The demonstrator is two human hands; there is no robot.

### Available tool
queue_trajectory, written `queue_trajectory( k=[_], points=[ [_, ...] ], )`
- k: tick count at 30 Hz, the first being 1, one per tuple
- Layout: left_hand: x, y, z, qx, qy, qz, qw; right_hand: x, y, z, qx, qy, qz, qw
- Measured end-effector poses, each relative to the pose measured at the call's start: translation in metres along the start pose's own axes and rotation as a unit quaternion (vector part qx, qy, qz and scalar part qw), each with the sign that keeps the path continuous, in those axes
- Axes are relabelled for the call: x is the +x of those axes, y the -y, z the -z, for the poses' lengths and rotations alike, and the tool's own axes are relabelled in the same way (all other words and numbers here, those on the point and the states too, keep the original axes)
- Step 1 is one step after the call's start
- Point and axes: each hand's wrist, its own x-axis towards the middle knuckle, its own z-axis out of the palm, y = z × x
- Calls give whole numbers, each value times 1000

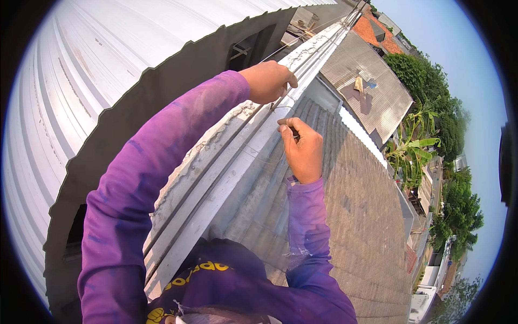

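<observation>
My left hand (270, 82) reaches over the top of a long wall, its fingers curled down by thin dark rods (229, 141) that run along the ledge. What those fingers hold, if anything, is hidden. A thin wire (281, 106) loops out just below that hand, beside a white beam (218, 190). Close by on the right, my right hand (303, 150) is raised in a pinch, thumb against the curled fingers. Fine wire appears to run from this pinch towards the beam. Both arms wear purple sleeves.
Left of the wall, beyond a gap, lies a white corrugated metal roof (70, 81) with a jagged edge. A brown-grey corrugated roof (356, 237) slopes away on the right. Farther off are another roof (372, 81), a banana plant (415, 146) and trees (458, 210).
</observation>
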Motion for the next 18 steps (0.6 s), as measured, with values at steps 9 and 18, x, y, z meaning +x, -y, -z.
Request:
queue_trajectory(
  k=[9, 18],
  points=[
    [-46, -45, 66, 79, -88, -20, 993, 22, -27, -14, -272, -53, 201, 940],
    [-257, -96, 193, 130, -29, 89, 987, 45, -22, -2, -342, 10, 279, 897]
  ],
)
